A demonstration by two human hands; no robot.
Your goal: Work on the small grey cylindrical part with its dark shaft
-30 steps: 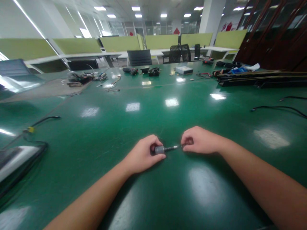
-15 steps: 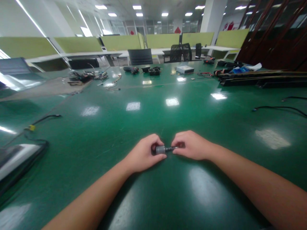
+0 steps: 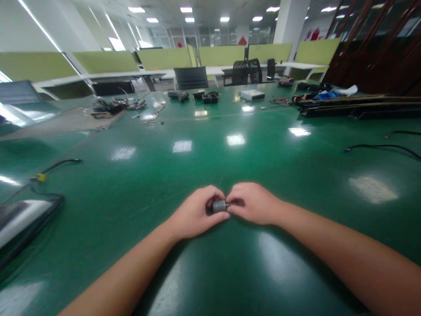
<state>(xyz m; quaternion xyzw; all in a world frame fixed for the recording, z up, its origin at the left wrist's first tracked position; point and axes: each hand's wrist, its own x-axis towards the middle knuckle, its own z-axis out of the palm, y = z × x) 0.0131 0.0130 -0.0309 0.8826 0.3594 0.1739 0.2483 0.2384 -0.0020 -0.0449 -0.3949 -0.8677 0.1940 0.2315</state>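
Note:
Near the middle of the green tabletop, my left hand is curled around a small grey metal cylinder, thumb in front and fingers behind. A thin dark shaft sticks out of the cylinder's right end. My right hand pinches this shaft close to the cylinder, and its fingertips almost meet those of my left hand. The shaft's far end is hidden inside my right hand.
Black cables lie at the right, and a white and black device with a cord sits at the left edge. Long black strips, a silver box and tangled parts lie along the far side.
My right hand has moved left along the shaft, closer to the cylinder and my left hand, so less of the shaft shows. My left hand has hardly moved.

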